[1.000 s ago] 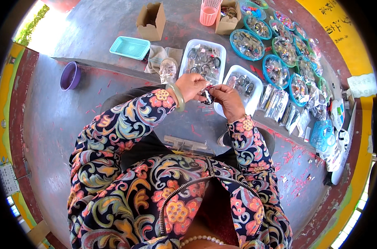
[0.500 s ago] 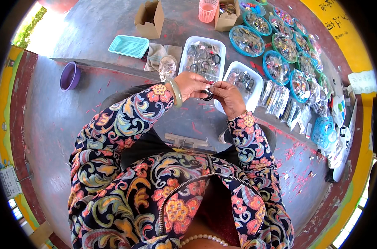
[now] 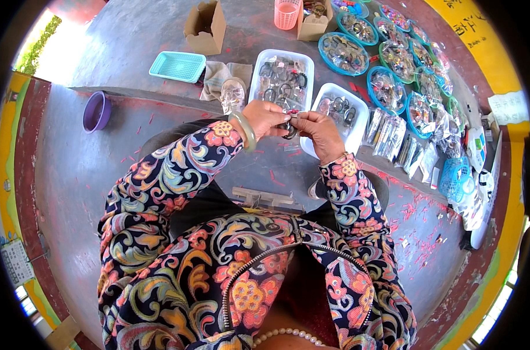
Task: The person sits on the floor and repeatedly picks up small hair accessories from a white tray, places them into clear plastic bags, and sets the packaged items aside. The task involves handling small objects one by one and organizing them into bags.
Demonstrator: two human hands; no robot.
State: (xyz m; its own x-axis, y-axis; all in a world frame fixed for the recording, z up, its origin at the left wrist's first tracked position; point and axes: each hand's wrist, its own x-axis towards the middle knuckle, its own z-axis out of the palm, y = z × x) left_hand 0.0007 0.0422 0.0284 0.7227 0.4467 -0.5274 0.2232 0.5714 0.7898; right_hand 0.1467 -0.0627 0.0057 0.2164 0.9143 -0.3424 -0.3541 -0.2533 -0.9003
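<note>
My left hand [image 3: 267, 118] and my right hand [image 3: 321, 132] meet in front of me, fingertips pinched together on a small dark ring-shaped trinket [image 3: 289, 123] with a bit of red on it. A pale green bangle [image 3: 243, 129] sits on my left wrist. Both hands hover just above the near ends of two white trays [image 3: 260, 74] [image 3: 358, 119] that hold several dark rings and small metal pieces. My patterned sleeves reach up from the lower edge.
Beyond the trays lie a teal basket [image 3: 178, 66], a cardboard box [image 3: 205, 26], a pink cup [image 3: 286, 14], a folded cloth [image 3: 217, 77] and several blue-rimmed round baskets [image 3: 342, 53] of trinkets. Clear packets [image 3: 387, 133] lie at right. A purple bowl [image 3: 96, 111] sits left.
Both hands have stayed together over the trays, shifting only slightly while the fingers work the small trinket between them.
</note>
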